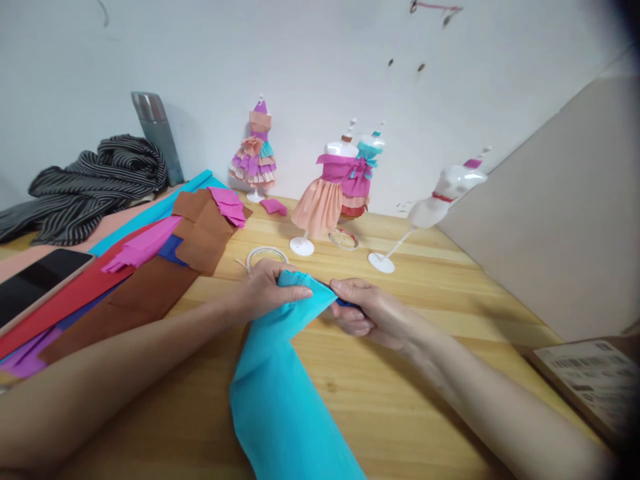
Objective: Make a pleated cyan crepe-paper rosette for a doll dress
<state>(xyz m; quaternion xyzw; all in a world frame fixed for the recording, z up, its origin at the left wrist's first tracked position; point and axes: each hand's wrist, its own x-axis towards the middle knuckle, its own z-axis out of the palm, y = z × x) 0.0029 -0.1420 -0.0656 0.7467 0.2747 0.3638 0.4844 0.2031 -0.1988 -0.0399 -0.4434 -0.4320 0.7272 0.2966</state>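
My left hand [267, 290] pinches the top edge of a long turquoise crepe paper strip [280, 387] that trails toward me across the wooden table [400, 347]. My right hand [367, 310] is closed on the same edge of the paper, and a dark blue thing shows between its fingers; I cannot make out what it is. A roll of clear tape [265, 255] lies just beyond my left hand.
Small mannequins in paper dresses [255, 157] [333, 193] and a bare white one [443, 193] stand at the back. Brown, red, pink and blue paper sheets [165, 260], a phone [35, 280], striped cloth [95, 180] and a steel flask [157, 133] lie left. A cardboard box [560, 213] stands right.
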